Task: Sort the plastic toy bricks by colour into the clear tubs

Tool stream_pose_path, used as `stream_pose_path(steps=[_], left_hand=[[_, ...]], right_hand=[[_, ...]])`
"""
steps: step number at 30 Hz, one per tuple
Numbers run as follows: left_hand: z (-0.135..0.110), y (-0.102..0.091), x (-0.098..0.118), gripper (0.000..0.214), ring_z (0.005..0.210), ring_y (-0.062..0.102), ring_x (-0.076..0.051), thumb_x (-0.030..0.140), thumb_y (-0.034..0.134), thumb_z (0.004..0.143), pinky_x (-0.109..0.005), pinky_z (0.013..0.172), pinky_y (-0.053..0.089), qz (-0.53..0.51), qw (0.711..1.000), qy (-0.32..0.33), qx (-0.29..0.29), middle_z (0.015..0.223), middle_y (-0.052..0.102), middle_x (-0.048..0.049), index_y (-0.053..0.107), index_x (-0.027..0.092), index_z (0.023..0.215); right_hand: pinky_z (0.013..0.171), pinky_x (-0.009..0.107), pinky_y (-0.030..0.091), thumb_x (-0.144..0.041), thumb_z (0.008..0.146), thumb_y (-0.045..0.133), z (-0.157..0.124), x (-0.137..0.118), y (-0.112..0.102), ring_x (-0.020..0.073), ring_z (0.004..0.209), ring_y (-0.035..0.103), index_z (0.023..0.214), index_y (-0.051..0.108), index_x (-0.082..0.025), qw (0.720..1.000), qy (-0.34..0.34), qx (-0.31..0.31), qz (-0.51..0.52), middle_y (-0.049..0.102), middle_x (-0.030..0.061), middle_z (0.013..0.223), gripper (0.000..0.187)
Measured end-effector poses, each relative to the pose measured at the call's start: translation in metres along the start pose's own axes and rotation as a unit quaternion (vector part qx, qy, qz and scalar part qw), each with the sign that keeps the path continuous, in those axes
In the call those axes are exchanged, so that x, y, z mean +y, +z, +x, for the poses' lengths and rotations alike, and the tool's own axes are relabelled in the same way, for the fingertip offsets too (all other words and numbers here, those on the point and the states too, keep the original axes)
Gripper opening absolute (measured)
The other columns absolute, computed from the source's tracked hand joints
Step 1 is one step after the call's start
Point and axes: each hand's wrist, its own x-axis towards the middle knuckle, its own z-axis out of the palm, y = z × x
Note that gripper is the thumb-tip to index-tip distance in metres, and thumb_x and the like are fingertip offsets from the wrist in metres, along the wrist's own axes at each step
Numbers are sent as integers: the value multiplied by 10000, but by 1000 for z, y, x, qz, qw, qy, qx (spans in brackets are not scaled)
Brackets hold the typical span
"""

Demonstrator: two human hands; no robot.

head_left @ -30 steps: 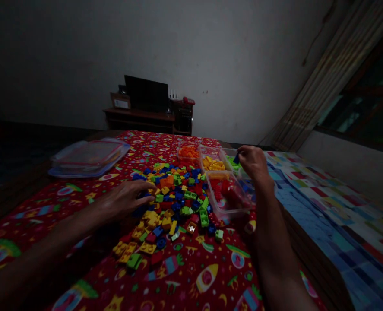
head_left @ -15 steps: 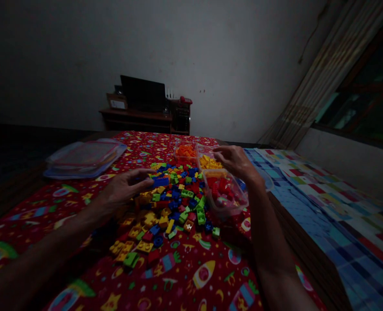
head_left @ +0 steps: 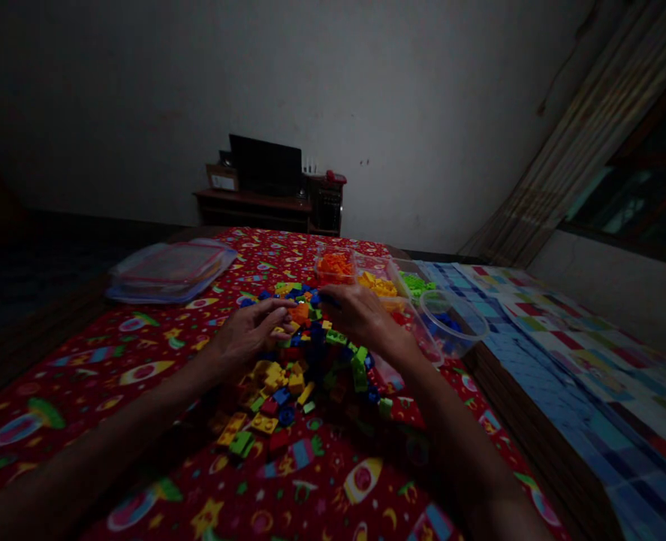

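A heap of small red, yellow, blue, green and orange toy bricks point(head_left: 287, 368) lies on a red cloth printed with rockets point(head_left: 113, 361). Both hands hover over the heap's far side, fingertips almost meeting. My left hand point(head_left: 251, 330) has its fingers drawn together toward the thumb; what they pinch is too dark to make out. My right hand point(head_left: 360, 315) curls down over the bricks, its fingertips closed on a dark blue brick point(head_left: 326, 300). Clear tubs stand behind: orange bricks point(head_left: 336, 264), yellow bricks point(head_left: 375, 284), green bricks point(head_left: 417, 284).
A round clear tub with blue bricks point(head_left: 450, 323) stands at the cloth's right edge. Stacked clear lids point(head_left: 169, 270) lie at far left. A checked blue cloth point(head_left: 563, 353) covers the surface to the right. A desk with a dark monitor point(head_left: 265, 195) stands by the back wall.
My right hand has come back from the tubs on the right to the heap. My left hand lifted a blue brick and moved right to meet it.
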Motion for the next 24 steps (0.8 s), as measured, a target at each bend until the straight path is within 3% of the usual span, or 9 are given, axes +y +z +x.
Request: stream_pose_path(steps=[3,7,10,13,19,22,24], left_hand=[[4,-11,-3,564,809,693,-249,630,578,725,-375,761,576,65,997,26,19,848,720,-56,683,178,1046],[13,-32,-14,491,879,680,-241,549,566,773,-355,800,558,80,995,34,45,970,715,-59,669,167,1065],[21,-48,-27,434,908,666,-230,472,531,822,-349,825,543,83,994,32,55,1036,702,-65,650,143,1078],[28,-60,-39,381,933,650,-233,422,519,818,-366,868,521,156,983,40,89,1057,700,-74,666,138,1026],[36,-70,-55,408,1010,637,-275,468,506,765,-397,928,492,265,955,78,110,1106,699,-90,713,187,978],[38,-71,-63,469,1091,616,-312,509,524,720,-414,992,449,280,950,94,102,1139,700,-90,717,212,1027],[39,-70,-69,496,1111,610,-322,512,526,708,-418,995,446,282,951,89,92,1154,698,-95,715,209,1053]], right_hand=[[634,258,333,-240,916,478,-3,31,-21,160,728,578,1017,672,-164,991,94,64,-64,695,88,886,232],[695,282,389,-265,890,484,-18,83,-43,208,822,611,1025,694,-176,945,256,132,-153,706,114,944,266],[761,312,424,-272,877,473,-38,120,-52,243,917,618,1043,707,-161,905,352,135,-196,701,142,1004,308],[795,341,447,-261,849,474,-59,147,-56,276,969,615,1022,725,-133,871,428,117,-212,689,172,1028,331],[682,321,456,-252,798,500,-78,166,-59,266,862,649,934,741,-132,831,525,30,-178,696,160,942,301],[667,324,452,-246,782,511,-77,165,-61,270,847,653,900,740,-138,832,530,3,-162,702,150,915,280],[696,333,458,-260,792,505,-73,159,-64,275,878,646,923,739,-143,844,509,29,-167,700,154,944,292]])
